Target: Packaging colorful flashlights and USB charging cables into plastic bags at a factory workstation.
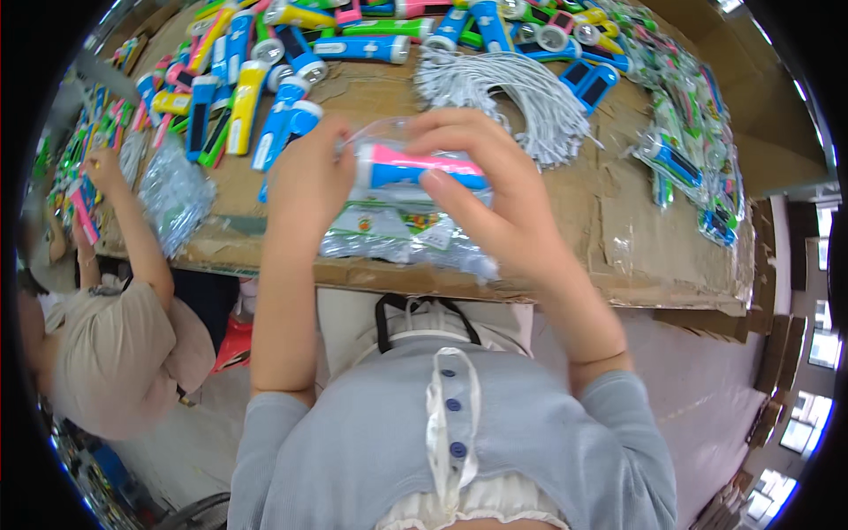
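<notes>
Head view. Right hand (502, 184) is holding a pink-and-blue plastic tube-shaped flashlight (399, 171) over the near part of a brown cardboard-covered table (623, 234). Thumb is pressing its near side; fingers are arching over toward the far side, around the right half.

Left hand (309, 184) is hovering just beside the pale left end, fingers curling near a loose clear film (380, 132). Blur is hiding whether they are pinching it; cannot tell.

Nearer, crinkled clear plastic bags with green printing (375, 247) are lying under the flashlight. Farther, a bundle of white cords (539, 110) is fanning out, and a heap of multicoloured flashlights (362, 48) is spreading behind. Far left, a co-worker's hand (106, 170) is working above other bright pieces.

Handling, judged by eye: the flashlight is looking light and stiff, its smooth shell probably slippery; the left end is seeming the part to spare from knocks. Mid-barrel is offering the surest hold. The film is looking thin, soft, clingy, best taken by its edge.
</notes>
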### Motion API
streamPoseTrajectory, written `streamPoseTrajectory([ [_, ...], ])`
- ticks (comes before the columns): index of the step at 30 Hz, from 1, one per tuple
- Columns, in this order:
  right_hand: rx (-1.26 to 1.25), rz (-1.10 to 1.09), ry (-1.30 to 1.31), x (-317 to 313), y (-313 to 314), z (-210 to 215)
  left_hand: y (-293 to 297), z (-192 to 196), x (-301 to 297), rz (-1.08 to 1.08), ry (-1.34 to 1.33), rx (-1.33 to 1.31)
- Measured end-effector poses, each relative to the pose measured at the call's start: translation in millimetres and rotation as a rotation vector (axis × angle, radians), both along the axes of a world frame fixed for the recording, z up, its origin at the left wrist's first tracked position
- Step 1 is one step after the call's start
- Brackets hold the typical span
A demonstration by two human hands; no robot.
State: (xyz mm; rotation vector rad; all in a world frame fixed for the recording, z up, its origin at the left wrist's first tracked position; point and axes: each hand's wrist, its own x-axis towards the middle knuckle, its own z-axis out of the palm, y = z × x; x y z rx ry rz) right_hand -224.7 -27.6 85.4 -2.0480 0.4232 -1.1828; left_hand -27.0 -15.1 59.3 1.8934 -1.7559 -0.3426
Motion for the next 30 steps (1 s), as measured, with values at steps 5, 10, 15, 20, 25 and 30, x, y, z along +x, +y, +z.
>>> streamPoseTrajectory([
  [5, 0.481, 0.067, -0.266, -44, 55, 16, -6, -36, -15, -0.059, -0.372, -0.274],
  [10, 0.444, 0.045, -0.193, -96, 73, 15, -1, -57, -59, -0.366, -0.213, -0.419],
  [15, 0.387, 0.006, -0.080, -104, 67, 18, -4, -40, -64, -0.542, -0.172, -0.292],
  [20, 0.347, -0.007, 0.012, -91, 51, 9, 8, -35, -64, -0.604, -0.225, -0.197],
  [25, 0.309, 0.011, 0.130, -80, 51, 12, 5, -47, -60, -0.536, -0.150, -0.264],
  [30, -0.156, -0.318, 0.420, -68, 15, -92, 1, -56, -50, -0.601, -0.081, -0.301],
])
